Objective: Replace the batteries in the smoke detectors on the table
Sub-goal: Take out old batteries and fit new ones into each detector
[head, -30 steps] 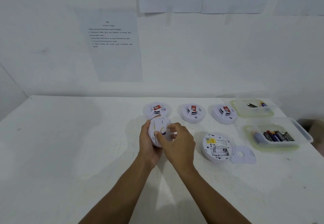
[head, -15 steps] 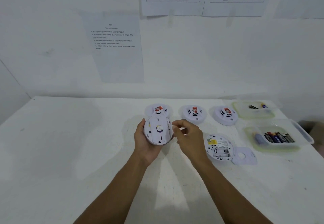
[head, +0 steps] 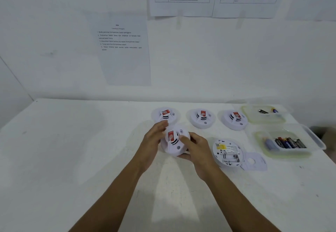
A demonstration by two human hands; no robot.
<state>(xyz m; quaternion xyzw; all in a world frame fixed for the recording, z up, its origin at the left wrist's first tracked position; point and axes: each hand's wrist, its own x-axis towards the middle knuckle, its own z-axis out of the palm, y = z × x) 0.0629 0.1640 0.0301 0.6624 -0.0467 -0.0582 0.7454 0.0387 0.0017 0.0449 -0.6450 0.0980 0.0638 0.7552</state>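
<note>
Flipped since last frame — held detector (head: 174,142) now shows its red-label face, not its back. Right hand (head: 198,151) fingers (head: 183,138) pinch its right rim; left hand (head: 152,140) blurred at left rim, grip unclear. Opened detector (head: 228,152) lies on bench (head: 72,159) right of fingers — three-detector row (head: 202,118) beyond.

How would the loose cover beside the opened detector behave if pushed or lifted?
The cover looks thin and flat, so probably light and slightly flexible. Lying flush on the table, it would likely slide, not roll, and resist pinching.
</note>
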